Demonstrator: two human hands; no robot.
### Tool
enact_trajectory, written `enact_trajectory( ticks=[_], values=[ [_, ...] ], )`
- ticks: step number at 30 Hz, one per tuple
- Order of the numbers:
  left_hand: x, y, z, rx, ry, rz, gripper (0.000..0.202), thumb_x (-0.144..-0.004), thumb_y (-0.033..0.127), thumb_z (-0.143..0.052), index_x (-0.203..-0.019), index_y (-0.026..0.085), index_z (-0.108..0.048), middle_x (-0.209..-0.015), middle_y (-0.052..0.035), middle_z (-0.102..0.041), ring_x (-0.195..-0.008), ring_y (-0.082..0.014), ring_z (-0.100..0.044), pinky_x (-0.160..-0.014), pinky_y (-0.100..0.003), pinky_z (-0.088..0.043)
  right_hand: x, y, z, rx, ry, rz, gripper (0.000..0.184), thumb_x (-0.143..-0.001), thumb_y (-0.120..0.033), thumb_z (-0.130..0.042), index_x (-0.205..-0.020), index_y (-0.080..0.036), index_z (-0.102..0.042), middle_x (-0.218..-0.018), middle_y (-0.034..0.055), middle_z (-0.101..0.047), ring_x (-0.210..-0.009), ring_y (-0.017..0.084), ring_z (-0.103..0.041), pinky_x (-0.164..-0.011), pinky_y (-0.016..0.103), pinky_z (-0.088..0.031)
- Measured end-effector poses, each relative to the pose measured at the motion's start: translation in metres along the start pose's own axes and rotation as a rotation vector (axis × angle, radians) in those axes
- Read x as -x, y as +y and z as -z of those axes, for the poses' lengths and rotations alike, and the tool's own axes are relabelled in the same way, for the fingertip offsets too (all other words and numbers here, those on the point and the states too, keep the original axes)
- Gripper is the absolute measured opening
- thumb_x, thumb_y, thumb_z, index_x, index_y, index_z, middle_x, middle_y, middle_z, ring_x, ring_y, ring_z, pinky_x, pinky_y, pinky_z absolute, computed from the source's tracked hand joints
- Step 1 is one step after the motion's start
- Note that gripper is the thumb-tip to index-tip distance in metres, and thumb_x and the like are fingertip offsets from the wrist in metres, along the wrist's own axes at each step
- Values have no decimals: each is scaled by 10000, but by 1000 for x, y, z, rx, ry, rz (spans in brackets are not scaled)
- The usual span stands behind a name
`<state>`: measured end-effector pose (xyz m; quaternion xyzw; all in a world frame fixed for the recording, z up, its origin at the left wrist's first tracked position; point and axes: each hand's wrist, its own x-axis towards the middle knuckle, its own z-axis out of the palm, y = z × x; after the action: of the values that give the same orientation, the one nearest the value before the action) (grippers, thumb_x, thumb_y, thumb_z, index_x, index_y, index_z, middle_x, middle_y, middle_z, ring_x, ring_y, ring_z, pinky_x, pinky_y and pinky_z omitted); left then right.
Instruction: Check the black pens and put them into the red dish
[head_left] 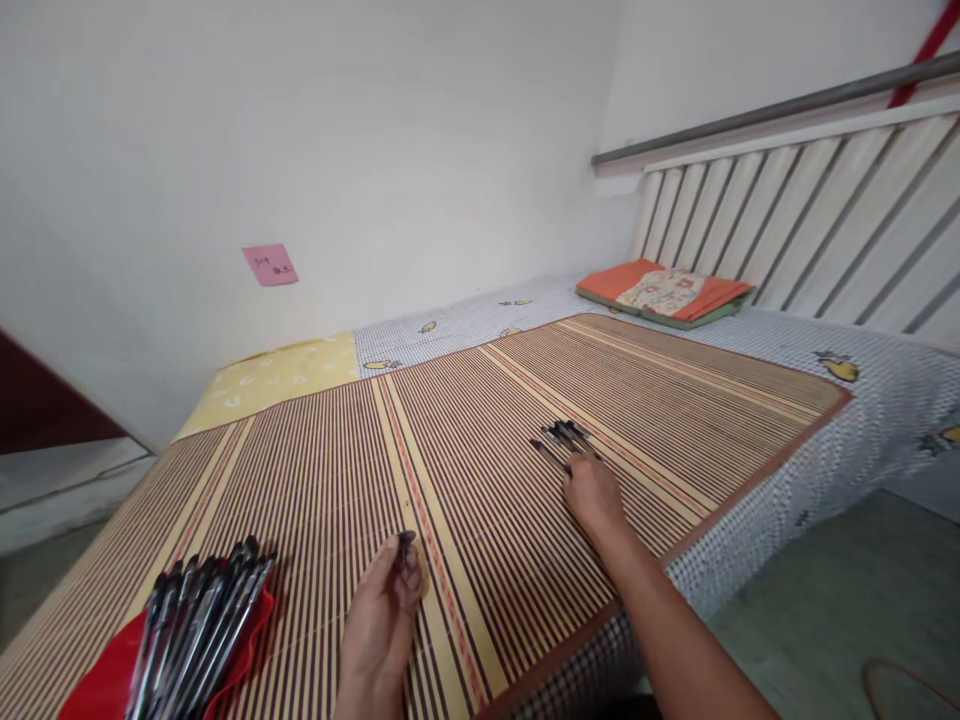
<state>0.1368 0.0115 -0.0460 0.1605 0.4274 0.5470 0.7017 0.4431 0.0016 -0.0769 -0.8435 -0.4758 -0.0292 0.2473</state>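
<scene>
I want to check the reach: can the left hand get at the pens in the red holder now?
Probably yes. The left hand lies on the mat just beside the pens in the red holder, and nothing stands between them.

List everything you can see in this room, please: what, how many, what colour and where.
bamboo mat: one, brown and tan stripes, spread over the bed
loose pens: a small cluster, dark, on the mat at the right hand's fingertips
pens in red holder: a bundle, dark, near left corner of the mat
bedsheet: one, white with yellow prints, under the mat
pillow: one, orange and green, far end
sticky note: one, pink, on the wall
left hand: open, palm up, over the mat
right hand: reaching the loose pens
</scene>
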Motion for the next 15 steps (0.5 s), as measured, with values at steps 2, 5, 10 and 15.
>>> enact_trajectory(
  ticks=[2,5,10,15],
  values=[
    [1,0,-1,-5,4,11,141,-911,89,-561,-866,116,-691,-699,-56,-645,-549,-119,-614,-459,-190,-508,3,-4,2,-28,-18,-5,200,-811,-57,-533,-912,-90,-703,-956,236,-679,-904,332,-677,-769,390,-479],
    [2,-2,-2,-25,27,-16,130,-892,59,-585,-847,124,-688,-732,-53,-665,-585,-114,-641,-494,-180,-531,6,-11,4,-111,-40,-4,202,-819,-55,-517,-935,-76,-681,-989,247,-669,-884,317,-680,-749,380,-484],
    [-1,-11,1,-164,-61,-106,73,-804,142,-739,-873,137,-714,-726,-32,-673,-545,-92,-594,-450,-155,-464,26,-46,4,-380,-152,108,120,-850,-160,-563,-896,-150,-674,-900,108,-717,-838,214,-689,-747,295,-519],
    [-2,-15,-3,-170,-108,-195,423,-674,372,-864,-1000,136,-734,-867,-79,-722,-622,-106,-602,-503,-174,-459,75,-103,-4,-875,-417,213,107,-806,-161,-581,-842,-177,-680,-694,1,-677,-663,147,-636,-599,228,-484]
  ],
)
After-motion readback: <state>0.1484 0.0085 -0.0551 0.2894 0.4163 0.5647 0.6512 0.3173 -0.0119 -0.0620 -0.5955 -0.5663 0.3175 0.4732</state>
